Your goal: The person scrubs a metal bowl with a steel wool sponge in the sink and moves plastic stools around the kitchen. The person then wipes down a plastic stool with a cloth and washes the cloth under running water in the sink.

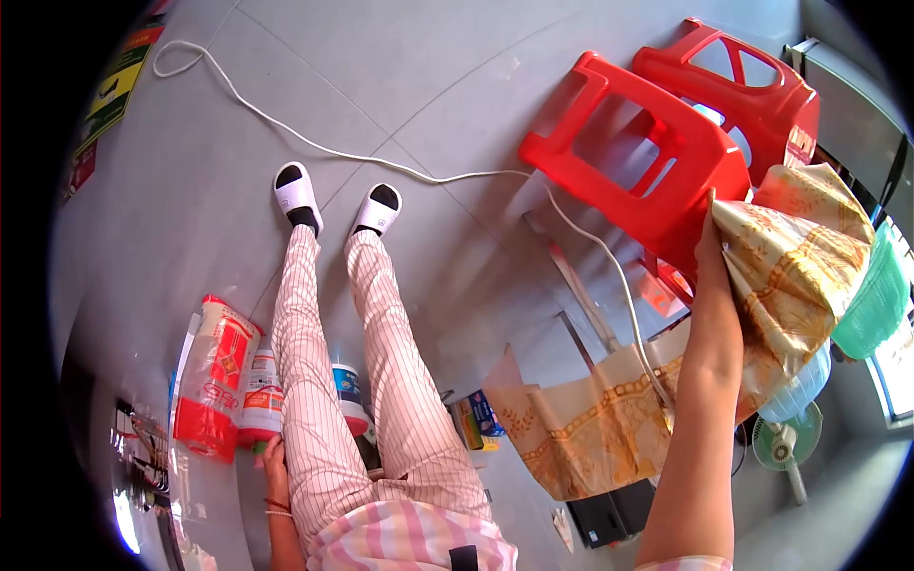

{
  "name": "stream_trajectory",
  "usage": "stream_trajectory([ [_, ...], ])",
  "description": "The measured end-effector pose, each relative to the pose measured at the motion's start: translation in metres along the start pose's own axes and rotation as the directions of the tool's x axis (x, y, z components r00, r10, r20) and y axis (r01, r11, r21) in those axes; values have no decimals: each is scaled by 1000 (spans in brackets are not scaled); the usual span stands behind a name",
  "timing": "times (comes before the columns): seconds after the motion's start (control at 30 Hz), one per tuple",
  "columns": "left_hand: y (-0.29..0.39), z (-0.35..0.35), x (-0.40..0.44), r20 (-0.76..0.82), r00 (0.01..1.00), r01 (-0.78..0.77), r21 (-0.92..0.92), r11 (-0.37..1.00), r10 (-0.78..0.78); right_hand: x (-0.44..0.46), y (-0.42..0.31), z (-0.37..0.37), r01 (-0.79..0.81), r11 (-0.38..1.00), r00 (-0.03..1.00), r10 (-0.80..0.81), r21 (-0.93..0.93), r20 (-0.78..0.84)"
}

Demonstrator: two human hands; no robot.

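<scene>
My right arm reaches forward on the right, and my right hand (706, 246) is closed at the lifted edge of a gold patterned tablecloth (795, 252); the fingers are partly hidden. Beside that hand stands a red plastic stool (709, 171), almost touching it. Down by my left thigh, my left hand (274, 459) has curled fingers, with a bit of green at their tips that I cannot make out. Closest to it are a white tub with a red base (262, 395) and a red and clear plastic package (219, 381).
A second red stool (800, 105) stands behind the first. A white cable (314, 145) runs across the grey floor and over the tablecloth. At the right are a green basket (874, 295) and a fan (783, 443). Another tub (347, 385) sits between my legs.
</scene>
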State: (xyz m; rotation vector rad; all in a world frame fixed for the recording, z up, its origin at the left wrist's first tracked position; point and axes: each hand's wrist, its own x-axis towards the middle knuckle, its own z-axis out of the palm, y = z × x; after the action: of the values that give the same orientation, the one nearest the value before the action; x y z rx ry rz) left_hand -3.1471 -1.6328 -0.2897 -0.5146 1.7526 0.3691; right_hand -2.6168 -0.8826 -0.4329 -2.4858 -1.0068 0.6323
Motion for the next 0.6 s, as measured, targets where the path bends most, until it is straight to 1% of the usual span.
stream_trajectory([
  [0.03, -3, 1, 0, 3, 1000, -7, -19, 1000, 7, 3, 0, -1, 2, 1000, 1000, -2, -6, 3],
  [0.07, -1, 4, -2, 1, 999, -33, 24, 999, 33, 7, 0, -3, 1, 1000, 1000, -1, -13, 13],
  [0.17, 5, 19, -10, -33, 994, -103, 74, 992, 106, 16, -1, -8, -3, 999, 998, 6, -52, 56],
  [0.27, 18, 22, -14, 51, 998, -51, 95, 994, 46, 23, -7, -14, 4, 994, 996, 7, -109, 93],
  [0.37, 26, 35, -25, -46, 998, -45, 20, 999, 46, 24, -14, -15, 5, 990, 992, 13, -142, 125],
  [0.47, 28, 36, -23, -10, 999, -52, -29, 998, 52, 19, -15, -15, 4, 985, 988, 23, -171, 152],
  [0.57, -2, 21, -9, -2, 998, -57, -7, 998, 57, 7, -11, -12, 8, 977, 982, 32, -213, 185],
  [0.6, -19, 14, -4, -30, 998, -56, 31, 998, 56, 3, -11, -13, 10, 973, 980, 36, -229, 196],
])
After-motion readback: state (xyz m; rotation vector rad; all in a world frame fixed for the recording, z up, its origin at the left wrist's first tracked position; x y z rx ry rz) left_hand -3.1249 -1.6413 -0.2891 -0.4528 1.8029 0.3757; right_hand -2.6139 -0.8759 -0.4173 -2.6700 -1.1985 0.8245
